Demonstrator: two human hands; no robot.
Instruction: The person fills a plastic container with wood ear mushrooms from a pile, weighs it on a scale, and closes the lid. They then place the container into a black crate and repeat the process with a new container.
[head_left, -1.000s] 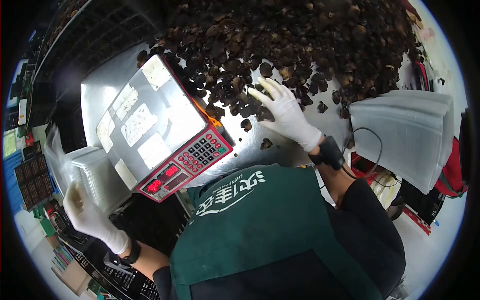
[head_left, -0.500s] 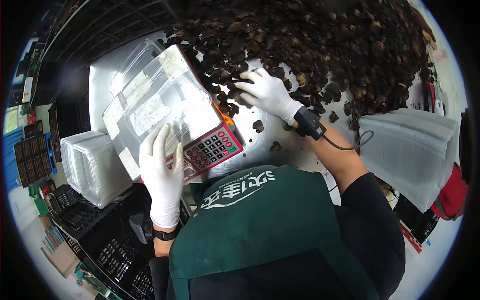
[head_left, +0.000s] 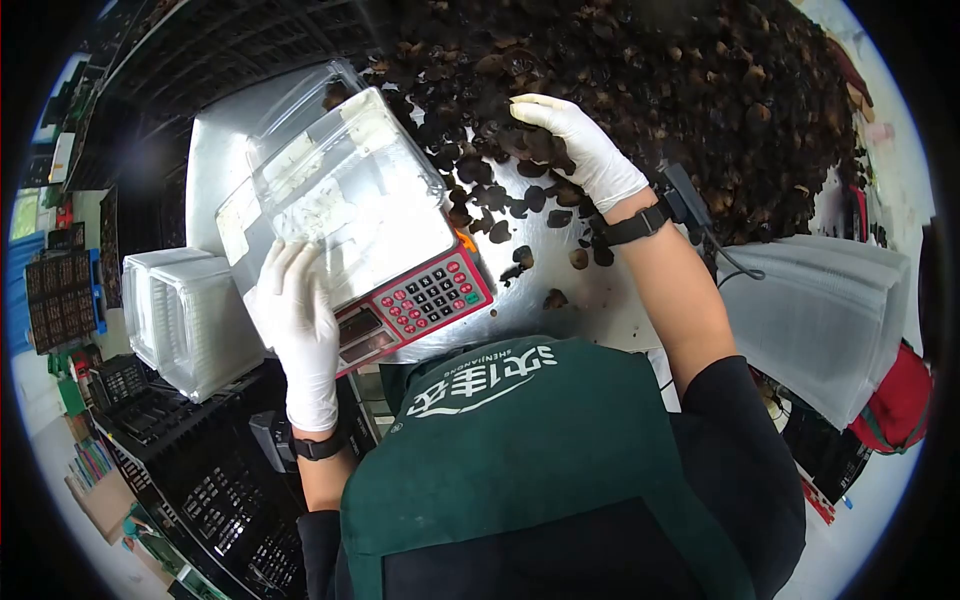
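My right hand (head_left: 585, 152), in a white glove, curls at the near edge of a large heap of dark wood ear mushrooms (head_left: 720, 110). A clump of wood ear mushrooms (head_left: 540, 148) lies within its bent fingers. My left hand (head_left: 298, 325), also gloved, has its fingers closed at the near-left rim of a clear plastic box (head_left: 365, 185). The box rests over the metal pan of a red digital scale (head_left: 432, 300), its lid side folded toward the back. The left thumb is partly hidden. Loose mushroom pieces (head_left: 498, 232) lie between scale and right hand.
Stacked clear boxes (head_left: 200, 320) stand left of the scale. To the right is a tall stack of clear plastic trays or lids (head_left: 815, 310). Black crates (head_left: 230, 520) sit at the lower left. A shiny metal table (head_left: 540, 275) lies under the heap.
My right hand has moved right and curled around mushrooms, dragging pieces nearer. My left hand has slid slightly left and down, its fingers drawn closer together along the box.
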